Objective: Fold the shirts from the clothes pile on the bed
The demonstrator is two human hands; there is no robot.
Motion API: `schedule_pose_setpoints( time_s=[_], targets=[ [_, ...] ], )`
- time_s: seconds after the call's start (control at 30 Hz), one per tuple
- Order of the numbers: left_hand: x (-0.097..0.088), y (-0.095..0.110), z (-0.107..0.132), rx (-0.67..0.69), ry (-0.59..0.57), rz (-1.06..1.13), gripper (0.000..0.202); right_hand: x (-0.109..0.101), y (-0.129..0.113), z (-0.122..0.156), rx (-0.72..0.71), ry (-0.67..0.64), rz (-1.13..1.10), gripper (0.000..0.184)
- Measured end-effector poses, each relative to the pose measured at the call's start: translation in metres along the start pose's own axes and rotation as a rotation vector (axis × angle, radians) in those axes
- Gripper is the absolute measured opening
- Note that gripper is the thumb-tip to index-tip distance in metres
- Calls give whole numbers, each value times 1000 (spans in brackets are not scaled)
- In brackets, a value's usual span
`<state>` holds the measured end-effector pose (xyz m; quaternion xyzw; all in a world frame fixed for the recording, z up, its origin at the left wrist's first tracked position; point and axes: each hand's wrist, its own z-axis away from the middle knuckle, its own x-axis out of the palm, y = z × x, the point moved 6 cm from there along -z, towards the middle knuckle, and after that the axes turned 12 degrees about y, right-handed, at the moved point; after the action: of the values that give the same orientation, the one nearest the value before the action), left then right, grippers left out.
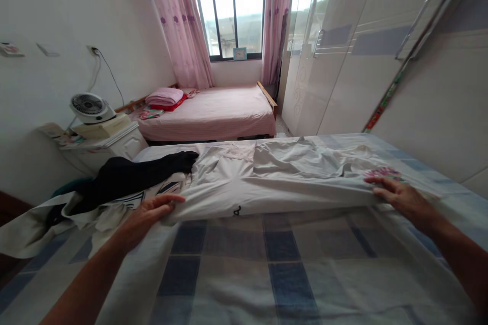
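Observation:
A white garment (274,195), perhaps a shirt, is stretched sideways between my two hands, with its near edge folded and a small dark letter-like print on it. My left hand (158,209) grips its left end, thumb and fingers closed on the cloth. At the right end my right hand (398,197) pinches the fabric beside a pink floral patch (384,173). Behind the fold lies more crumpled pale clothing (301,157). To the left of my left hand are a black garment (141,172) and white striped cloth.
Under the clothes is a bed with a blue and white checked sheet (236,274). Beyond it stands a second bed with a pink sheet (224,109). A fan (91,107) sits on a white cabinet (110,144) at left; a glossy wardrobe (343,81) lines the right.

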<state>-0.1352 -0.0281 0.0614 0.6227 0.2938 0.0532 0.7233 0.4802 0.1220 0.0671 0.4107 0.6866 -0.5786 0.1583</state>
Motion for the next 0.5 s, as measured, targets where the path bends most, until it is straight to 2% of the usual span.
schedule_pose_setpoints(
  time_s=[0.03, 0.07, 0.17, 0.23, 0.33, 0.4, 0.5],
  targets=[
    [2, -5, 1, 9, -30, -102, 31, 6, 6, 1, -11, -57, 68, 31],
    [3, -7, 1, 37, -22, -199, 29, 9, 11, 2, -33, -59, 146, 30],
    [13, 7, 0, 261, 143, -394, 26, 9, 3, 1, -187, 76, 306, 32],
    [33, 29, 2, 480, 182, -456, 29, 15, -14, -1, -289, 70, 324, 34],
    [71, 55, 0, 724, 113, -563, 33, 35, -39, -8, -367, -80, 307, 33],
    [87, 64, -15, 770, 124, -644, 34, 48, -53, -16, -391, -123, 317, 33],
    [93, 65, -60, 698, 214, -783, 36, 71, -71, -35, -427, -158, 357, 34]
  ],
)
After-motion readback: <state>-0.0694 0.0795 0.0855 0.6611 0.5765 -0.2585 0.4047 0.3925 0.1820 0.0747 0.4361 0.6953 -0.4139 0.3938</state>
